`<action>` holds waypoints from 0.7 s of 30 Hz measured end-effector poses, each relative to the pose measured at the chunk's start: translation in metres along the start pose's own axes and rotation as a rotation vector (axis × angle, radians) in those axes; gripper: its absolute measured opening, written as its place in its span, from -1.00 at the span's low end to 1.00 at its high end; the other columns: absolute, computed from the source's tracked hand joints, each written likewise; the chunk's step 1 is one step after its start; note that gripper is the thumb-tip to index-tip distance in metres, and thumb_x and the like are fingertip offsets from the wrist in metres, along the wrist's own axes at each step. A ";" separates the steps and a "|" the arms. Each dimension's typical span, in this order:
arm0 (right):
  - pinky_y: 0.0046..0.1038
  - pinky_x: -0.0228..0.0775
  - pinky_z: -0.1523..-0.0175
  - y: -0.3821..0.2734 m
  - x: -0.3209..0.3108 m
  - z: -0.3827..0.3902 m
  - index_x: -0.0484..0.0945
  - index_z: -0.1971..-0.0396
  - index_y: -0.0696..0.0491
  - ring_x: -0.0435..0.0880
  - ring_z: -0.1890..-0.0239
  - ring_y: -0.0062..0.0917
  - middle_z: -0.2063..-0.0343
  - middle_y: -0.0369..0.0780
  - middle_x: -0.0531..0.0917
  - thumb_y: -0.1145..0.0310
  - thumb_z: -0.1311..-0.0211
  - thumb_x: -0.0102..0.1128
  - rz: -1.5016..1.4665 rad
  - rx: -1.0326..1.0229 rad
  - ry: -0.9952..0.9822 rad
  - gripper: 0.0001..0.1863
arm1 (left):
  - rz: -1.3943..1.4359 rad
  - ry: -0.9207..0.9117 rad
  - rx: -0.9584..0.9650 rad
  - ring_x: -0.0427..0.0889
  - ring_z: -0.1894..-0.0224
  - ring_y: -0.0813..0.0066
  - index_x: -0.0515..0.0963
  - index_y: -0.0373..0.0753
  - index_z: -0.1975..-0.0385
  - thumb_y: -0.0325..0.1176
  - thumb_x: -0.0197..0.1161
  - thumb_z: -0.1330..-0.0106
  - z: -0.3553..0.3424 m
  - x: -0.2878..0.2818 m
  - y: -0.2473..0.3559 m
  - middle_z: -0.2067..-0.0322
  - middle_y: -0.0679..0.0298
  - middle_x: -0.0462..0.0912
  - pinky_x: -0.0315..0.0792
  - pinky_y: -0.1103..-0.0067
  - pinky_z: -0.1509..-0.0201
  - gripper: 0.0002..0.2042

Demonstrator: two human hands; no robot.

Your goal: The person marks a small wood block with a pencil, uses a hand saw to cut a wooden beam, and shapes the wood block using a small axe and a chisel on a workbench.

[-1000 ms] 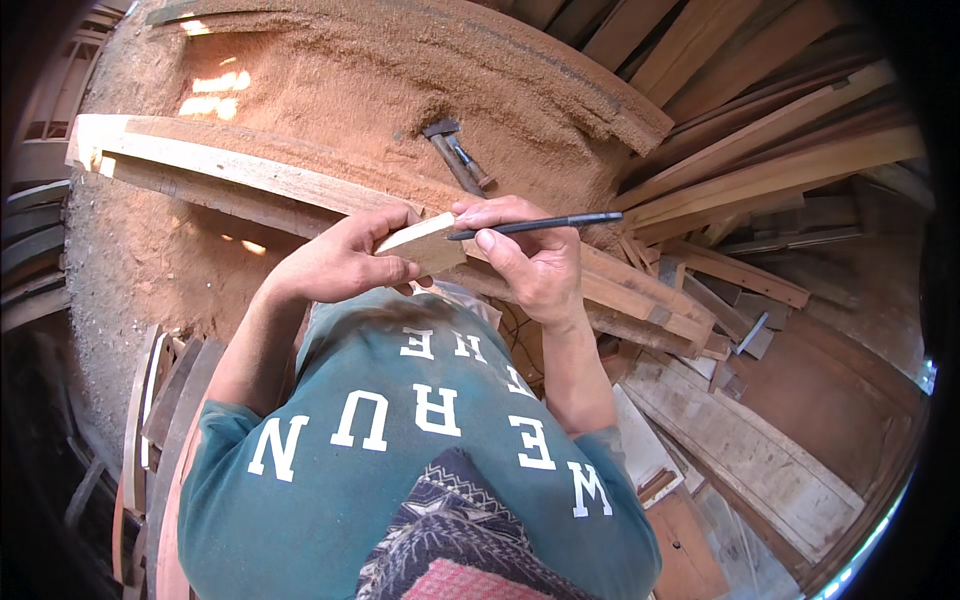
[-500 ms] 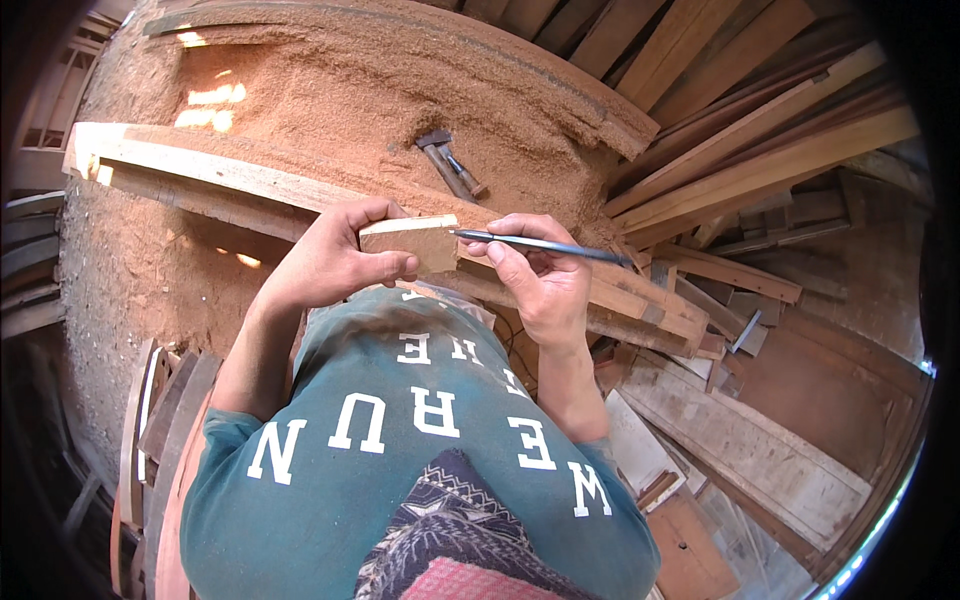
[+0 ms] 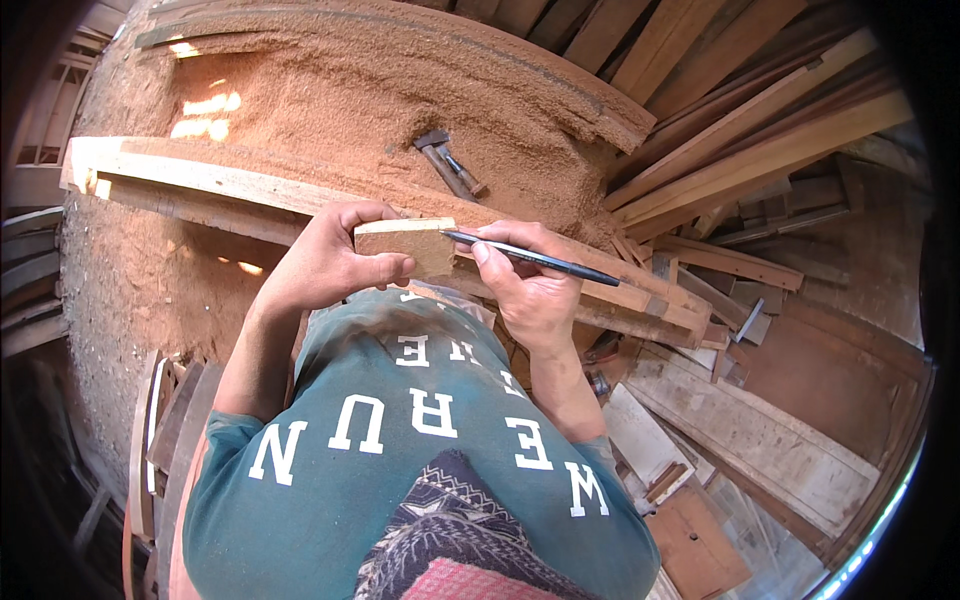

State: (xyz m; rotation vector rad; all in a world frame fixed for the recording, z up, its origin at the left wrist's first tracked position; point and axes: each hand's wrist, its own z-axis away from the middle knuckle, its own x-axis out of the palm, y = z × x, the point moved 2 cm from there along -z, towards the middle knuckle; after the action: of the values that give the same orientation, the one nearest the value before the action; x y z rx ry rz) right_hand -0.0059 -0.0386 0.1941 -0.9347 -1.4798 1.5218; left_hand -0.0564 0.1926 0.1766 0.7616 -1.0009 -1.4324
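Observation:
My left hand [image 3: 325,262] grips a small pale wooden block [image 3: 406,244] and holds it in front of my chest. My right hand [image 3: 530,290] holds a dark pen [image 3: 530,258] whose tip touches the block's right end. Both hands are above long wooden planks [image 3: 200,180] that lie across a heap of sawdust [image 3: 330,110]. My teal shirt fills the lower part of the view.
A dark metal tool [image 3: 445,162] lies on the sawdust beyond the planks. Long boards [image 3: 760,140] are stacked at the upper right. Wood offcuts and flat panels [image 3: 740,430] cover the floor on the right. Curved wooden pieces [image 3: 160,440] stand at the lower left.
Both hands have shifted slightly with the block. The pen has swung from level to slanting down to the right, its tip still at the block's right end.

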 end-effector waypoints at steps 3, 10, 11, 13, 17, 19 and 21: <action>-0.53 0.66 0.02 -0.003 0.005 -0.002 0.69 0.11 0.21 0.80 0.15 -0.55 0.19 -0.15 0.80 0.63 -0.36 0.32 0.003 0.003 0.010 -0.85 | -0.026 -0.002 0.011 0.72 0.36 0.62 0.67 -0.38 0.17 -0.38 0.54 -0.26 0.000 -0.005 -0.001 0.40 0.28 0.76 0.58 0.64 0.32 -0.74; -0.55 0.63 0.05 0.001 0.007 0.007 0.69 0.11 0.21 0.80 0.14 -0.55 0.18 -0.15 0.80 0.61 -0.36 0.33 0.030 0.001 -0.003 -0.85 | 0.042 -0.007 -0.004 0.71 0.38 0.64 0.69 -0.36 0.13 -0.35 0.52 -0.27 0.005 -0.006 0.000 0.44 0.30 0.76 0.58 0.63 0.31 -0.73; -0.55 0.63 0.04 0.004 0.008 0.009 0.69 0.11 0.20 0.80 0.14 -0.56 0.18 -0.15 0.79 0.61 -0.36 0.33 0.005 0.011 -0.005 -0.85 | 0.064 -0.003 -0.008 0.71 0.38 0.63 0.68 -0.36 0.14 -0.35 0.52 -0.27 0.005 -0.006 0.001 0.45 0.29 0.76 0.58 0.63 0.32 -0.74; -0.54 0.64 0.02 0.005 0.006 0.012 0.69 0.10 0.21 0.80 0.14 -0.55 0.19 -0.15 0.79 0.62 -0.36 0.32 0.094 -0.004 -0.046 -0.85 | 0.076 0.002 0.001 0.72 0.39 0.62 0.68 -0.36 0.15 -0.36 0.51 -0.28 0.006 -0.009 0.003 0.45 0.27 0.76 0.58 0.64 0.33 -0.75; -0.54 0.64 0.02 -0.001 0.012 0.014 0.69 0.12 0.20 0.79 0.16 -0.57 0.21 -0.18 0.79 0.61 -0.36 0.33 0.007 0.039 -0.004 -0.86 | 0.126 -0.012 0.002 0.74 0.39 0.62 0.67 -0.36 0.18 -0.38 0.49 -0.29 0.008 -0.010 0.003 0.44 0.25 0.77 0.58 0.66 0.35 -0.78; -0.56 0.61 0.07 -0.007 0.015 0.013 0.70 0.13 0.19 0.76 0.20 -0.61 0.23 -0.20 0.79 0.60 -0.35 0.35 -0.020 0.047 0.038 -0.87 | 0.133 -0.022 0.006 0.74 0.40 0.61 0.66 -0.36 0.18 -0.39 0.48 -0.30 0.009 -0.010 0.005 0.44 0.25 0.77 0.59 0.65 0.36 -0.78; -0.59 0.58 0.11 -0.009 0.016 0.012 0.71 0.15 0.18 0.73 0.23 -0.65 0.23 -0.21 0.80 0.59 -0.34 0.36 0.020 0.020 0.046 -0.88 | 0.139 -0.015 0.004 0.75 0.39 0.59 0.65 -0.37 0.17 -0.40 0.48 -0.30 0.010 -0.009 0.005 0.43 0.24 0.77 0.59 0.65 0.36 -0.78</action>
State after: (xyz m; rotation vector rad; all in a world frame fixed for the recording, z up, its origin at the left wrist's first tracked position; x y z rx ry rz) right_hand -0.0227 -0.0294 0.2041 -0.9690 -1.4241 1.5166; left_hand -0.0624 0.2035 0.1850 0.6719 -1.0482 -1.3176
